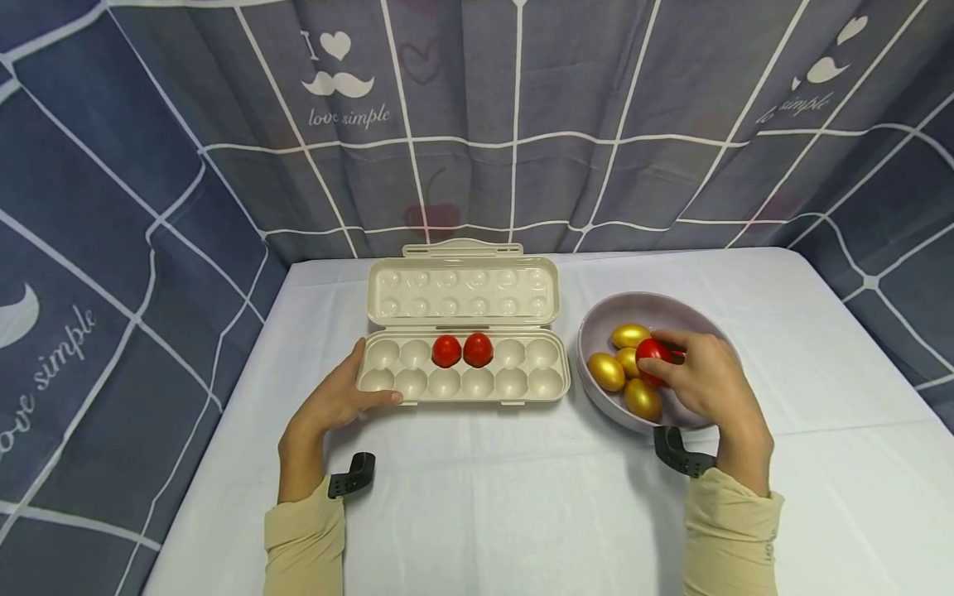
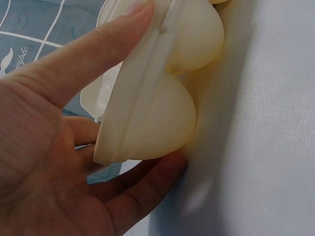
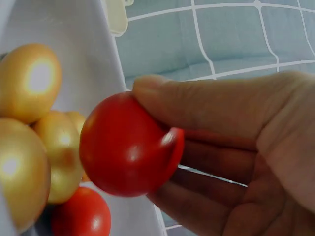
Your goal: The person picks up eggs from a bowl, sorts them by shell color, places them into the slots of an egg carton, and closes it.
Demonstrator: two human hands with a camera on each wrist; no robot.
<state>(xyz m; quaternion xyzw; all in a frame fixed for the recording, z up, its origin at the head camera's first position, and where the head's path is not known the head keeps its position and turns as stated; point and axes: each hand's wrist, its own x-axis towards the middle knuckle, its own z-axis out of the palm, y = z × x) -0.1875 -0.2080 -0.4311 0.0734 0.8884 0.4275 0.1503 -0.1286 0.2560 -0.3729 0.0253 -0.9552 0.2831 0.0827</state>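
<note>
My left hand [image 1: 335, 397] grips the left end of a cream egg carton [image 1: 477, 383], thumb over the front rim and fingers around the end and underneath. Two red eggs [image 1: 446, 351] sit side by side in the carton's back row; the other cups hold nothing. Over a mauve bowl [image 1: 656, 306], my right hand [image 1: 708, 377] pinches a red egg [image 3: 128, 147] between thumb and fingers. Several golden eggs [image 1: 606, 372] lie in the bowl beside it. Another red egg [image 3: 83, 214] rests lower in the bowl, mostly hidden by the hand in the head view.
The carton's lid [image 1: 462, 310] lies folded back behind it. Both carton and bowl stand on a white cloth-covered table [image 1: 507, 497]. A dark grid-patterned curtain [image 1: 566, 91] hangs behind the table and along both sides.
</note>
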